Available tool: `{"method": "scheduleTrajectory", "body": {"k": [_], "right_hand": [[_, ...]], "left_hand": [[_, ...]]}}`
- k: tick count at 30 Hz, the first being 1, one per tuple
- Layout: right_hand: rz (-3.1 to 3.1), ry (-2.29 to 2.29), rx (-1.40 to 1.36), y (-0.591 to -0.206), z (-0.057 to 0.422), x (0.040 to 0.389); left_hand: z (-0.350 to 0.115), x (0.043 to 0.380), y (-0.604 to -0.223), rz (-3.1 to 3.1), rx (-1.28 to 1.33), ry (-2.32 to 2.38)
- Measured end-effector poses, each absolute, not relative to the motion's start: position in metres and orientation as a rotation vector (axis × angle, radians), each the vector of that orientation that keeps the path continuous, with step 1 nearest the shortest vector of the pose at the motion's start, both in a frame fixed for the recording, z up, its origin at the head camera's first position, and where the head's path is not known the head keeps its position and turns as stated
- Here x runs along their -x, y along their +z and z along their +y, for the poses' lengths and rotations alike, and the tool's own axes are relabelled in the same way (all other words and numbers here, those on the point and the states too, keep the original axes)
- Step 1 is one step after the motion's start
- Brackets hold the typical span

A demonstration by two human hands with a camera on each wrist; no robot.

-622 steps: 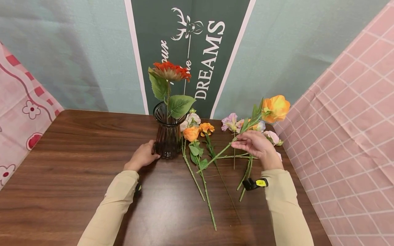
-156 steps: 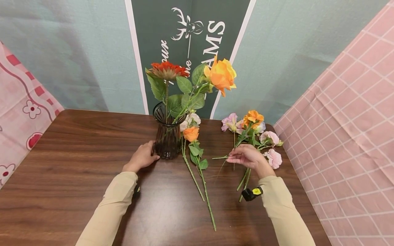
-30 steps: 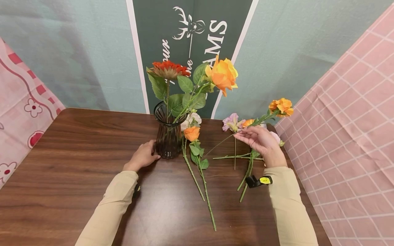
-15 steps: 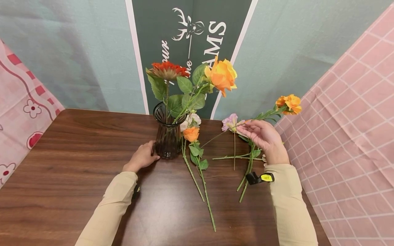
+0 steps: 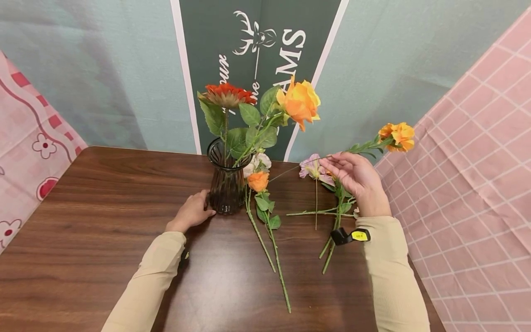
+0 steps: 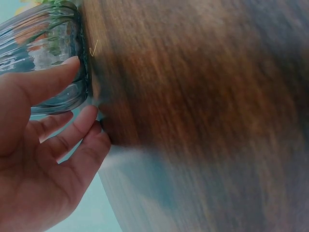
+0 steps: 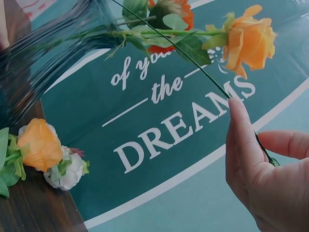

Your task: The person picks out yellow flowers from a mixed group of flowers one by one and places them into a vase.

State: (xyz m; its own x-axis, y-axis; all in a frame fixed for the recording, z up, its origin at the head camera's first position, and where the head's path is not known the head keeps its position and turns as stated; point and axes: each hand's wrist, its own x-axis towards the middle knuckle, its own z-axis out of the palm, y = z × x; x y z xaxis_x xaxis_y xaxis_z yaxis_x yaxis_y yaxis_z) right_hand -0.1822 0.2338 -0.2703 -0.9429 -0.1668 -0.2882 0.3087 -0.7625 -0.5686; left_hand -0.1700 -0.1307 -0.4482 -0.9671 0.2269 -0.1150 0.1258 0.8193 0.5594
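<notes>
A dark ribbed glass vase (image 5: 226, 196) stands upright on the table, holding a red flower (image 5: 230, 95) and a yellow-orange rose (image 5: 299, 102) that leans right. My left hand (image 5: 191, 213) grips the vase low at its left side; in the left wrist view the thumb (image 6: 53, 79) lies along the glass and the other fingers are by its base. My right hand (image 5: 356, 179) pinches the thin stem (image 7: 193, 60) of a frilly orange flower (image 5: 400, 137), raised above the table. Its bloom points right, and the stem's free end slants down left toward the vase.
Right of the vase lie an orange rose (image 5: 258, 181) and a white flower (image 5: 262, 162), long stems toward me. A lilac flower (image 5: 311, 167) and several crossed green stems (image 5: 332, 240) lie beneath my right hand. A pink checked cloth (image 5: 469, 175) borders the table's right side.
The yellow-orange rose passed from my right hand into the vase. My right hand then took up the frilly orange flower, lately raising it up and rightward. My left hand stayed at the vase.
</notes>
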Motion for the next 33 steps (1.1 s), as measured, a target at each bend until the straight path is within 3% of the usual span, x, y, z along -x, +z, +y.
{"method": "scheduleTrajectory", "body": {"k": [33], "right_hand": [[1.196,-2.800,0.028,-0.252,0.185,0.197]], "left_hand": [[-0.132,0.172,-0.451,2.822,-0.274,0.856]]}}
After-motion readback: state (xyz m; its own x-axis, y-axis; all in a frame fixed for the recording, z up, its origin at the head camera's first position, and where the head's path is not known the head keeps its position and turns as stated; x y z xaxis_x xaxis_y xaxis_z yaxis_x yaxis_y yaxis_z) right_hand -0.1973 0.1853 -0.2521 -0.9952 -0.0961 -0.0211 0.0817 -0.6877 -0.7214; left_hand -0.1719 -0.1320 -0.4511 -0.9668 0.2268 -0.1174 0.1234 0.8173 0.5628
